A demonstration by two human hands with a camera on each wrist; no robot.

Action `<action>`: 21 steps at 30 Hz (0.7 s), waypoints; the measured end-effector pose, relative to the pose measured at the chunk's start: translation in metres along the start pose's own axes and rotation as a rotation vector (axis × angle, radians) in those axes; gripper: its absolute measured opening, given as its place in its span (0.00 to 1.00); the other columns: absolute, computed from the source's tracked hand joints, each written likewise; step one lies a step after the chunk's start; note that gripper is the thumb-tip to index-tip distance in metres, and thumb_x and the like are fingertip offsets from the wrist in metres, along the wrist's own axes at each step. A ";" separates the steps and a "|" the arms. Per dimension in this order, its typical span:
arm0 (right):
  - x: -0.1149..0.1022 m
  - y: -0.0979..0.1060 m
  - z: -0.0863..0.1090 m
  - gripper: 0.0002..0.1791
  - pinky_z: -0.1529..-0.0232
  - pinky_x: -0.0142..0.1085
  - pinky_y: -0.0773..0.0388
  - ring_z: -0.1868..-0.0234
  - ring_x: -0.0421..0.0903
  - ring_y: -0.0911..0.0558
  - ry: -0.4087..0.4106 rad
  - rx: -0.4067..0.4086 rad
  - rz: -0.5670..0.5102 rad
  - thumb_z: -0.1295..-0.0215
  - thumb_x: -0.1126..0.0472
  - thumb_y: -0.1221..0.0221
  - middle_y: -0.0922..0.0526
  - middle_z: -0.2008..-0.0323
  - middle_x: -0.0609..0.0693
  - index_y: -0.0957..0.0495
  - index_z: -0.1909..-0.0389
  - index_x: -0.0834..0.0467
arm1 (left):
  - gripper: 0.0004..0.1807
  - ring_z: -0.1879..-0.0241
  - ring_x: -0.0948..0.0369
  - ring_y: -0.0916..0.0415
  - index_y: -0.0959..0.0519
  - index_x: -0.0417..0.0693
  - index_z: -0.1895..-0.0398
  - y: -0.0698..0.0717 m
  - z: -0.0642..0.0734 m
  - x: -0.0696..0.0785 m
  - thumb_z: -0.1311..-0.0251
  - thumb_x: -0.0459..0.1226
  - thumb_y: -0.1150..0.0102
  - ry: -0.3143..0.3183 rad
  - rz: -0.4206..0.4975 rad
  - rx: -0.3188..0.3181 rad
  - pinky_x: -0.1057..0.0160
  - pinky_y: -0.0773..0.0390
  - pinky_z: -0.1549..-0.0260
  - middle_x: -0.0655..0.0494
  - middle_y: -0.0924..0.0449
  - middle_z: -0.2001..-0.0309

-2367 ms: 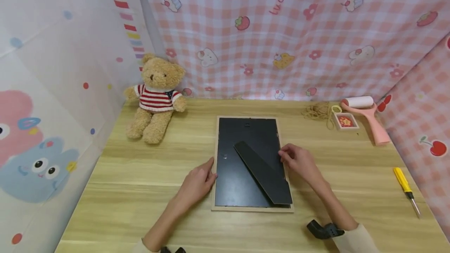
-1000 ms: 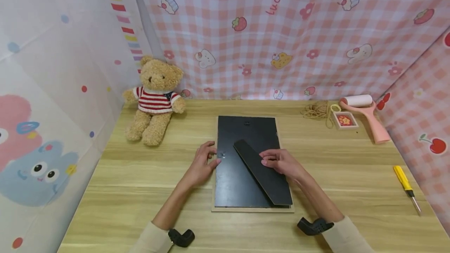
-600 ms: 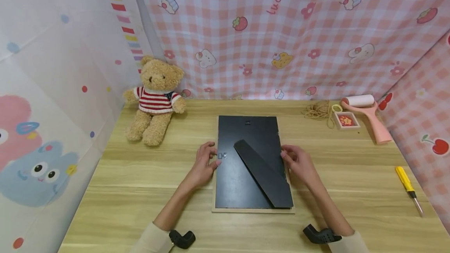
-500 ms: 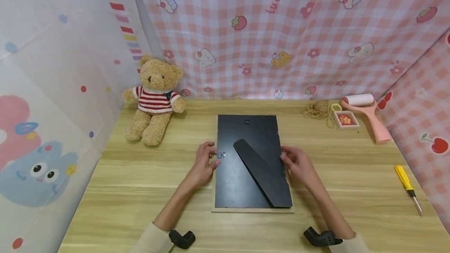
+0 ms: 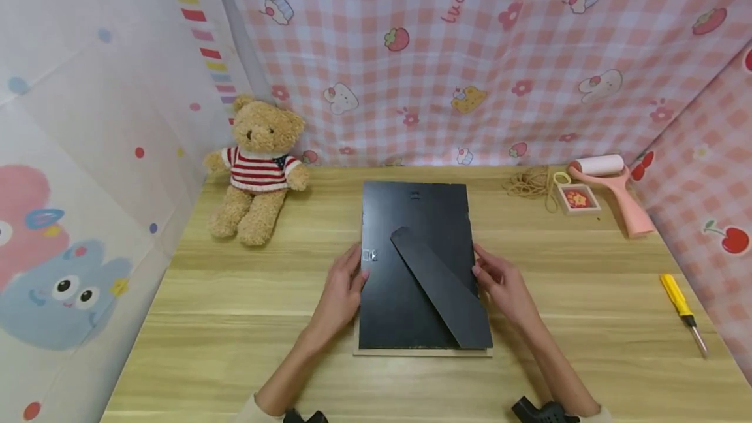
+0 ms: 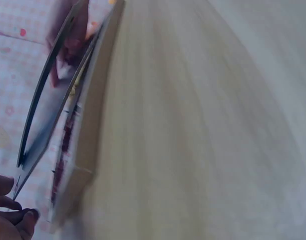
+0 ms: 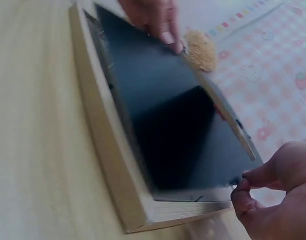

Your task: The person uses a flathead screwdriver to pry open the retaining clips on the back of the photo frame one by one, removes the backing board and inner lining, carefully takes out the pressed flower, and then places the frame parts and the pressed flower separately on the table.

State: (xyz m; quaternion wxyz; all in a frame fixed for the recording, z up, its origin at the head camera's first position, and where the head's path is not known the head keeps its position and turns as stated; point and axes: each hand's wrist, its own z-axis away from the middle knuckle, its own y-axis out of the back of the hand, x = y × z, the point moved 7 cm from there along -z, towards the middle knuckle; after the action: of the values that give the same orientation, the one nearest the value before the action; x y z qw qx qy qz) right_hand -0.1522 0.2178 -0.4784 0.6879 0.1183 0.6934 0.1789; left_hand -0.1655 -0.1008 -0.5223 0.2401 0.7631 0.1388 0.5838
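A black backing board [image 5: 405, 305] with a slanting easel leg [image 5: 443, 292] is raised off a light wooden picture frame [image 5: 423, 352] that lies on the table. In the left wrist view a gap shows between board and frame [image 6: 85, 140]. My left hand [image 5: 339, 292] pinches the board's left edge, thumb on top, beside a small metal clip [image 5: 370, 255]. At the right edge, my right hand [image 5: 505, 282] pinches the board between thumb and fingers, seen close in the right wrist view. The inside of the frame is mostly hidden under the board.
A teddy bear [image 5: 258, 172] in a striped sweater sits at the back left. Twine [image 5: 531, 183], a small framed star piece [image 5: 577, 199] and a pink lint roller [image 5: 625, 204] lie at the back right. A yellow-handled screwdriver [image 5: 675, 299] is by the right edge.
My right hand has gone from the frame's right edge to the easel leg and back to the edge. Between both hands, the board has come up off the frame, its far end shifted upward in view.
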 end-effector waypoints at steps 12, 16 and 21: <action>-0.006 0.031 0.007 0.30 0.54 0.22 0.18 0.56 0.31 0.19 -0.153 0.014 -0.052 0.16 0.65 0.42 0.18 0.48 0.58 0.32 0.17 0.56 | 0.30 0.64 0.69 0.20 0.35 0.48 0.15 -0.017 -0.016 -0.012 0.14 0.45 0.49 0.081 0.042 -0.077 0.64 0.14 0.61 0.53 0.11 0.39; -0.006 0.063 0.007 0.31 0.53 0.22 0.18 0.54 0.29 0.19 -0.154 0.023 -0.021 0.15 0.63 0.43 0.18 0.50 0.46 0.34 0.15 0.55 | 0.30 0.69 0.66 0.22 0.35 0.42 0.16 -0.042 -0.029 0.005 0.13 0.44 0.50 0.043 0.004 -0.155 0.64 0.16 0.66 0.44 0.10 0.49; 0.002 0.104 0.015 0.32 0.54 0.20 0.19 0.53 0.26 0.19 -0.130 0.031 0.035 0.14 0.62 0.44 0.19 0.54 0.33 0.37 0.15 0.58 | 0.32 0.75 0.69 0.31 0.37 0.33 0.16 -0.084 -0.042 0.035 0.13 0.42 0.51 -0.043 -0.068 -0.254 0.68 0.22 0.68 0.40 0.10 0.53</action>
State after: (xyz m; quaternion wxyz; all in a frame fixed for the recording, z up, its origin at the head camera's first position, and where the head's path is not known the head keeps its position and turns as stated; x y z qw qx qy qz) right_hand -0.1462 0.3145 -0.4372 0.7262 0.1525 0.6479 0.1722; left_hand -0.1898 -0.0041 -0.5288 0.3576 0.7335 0.0845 0.5718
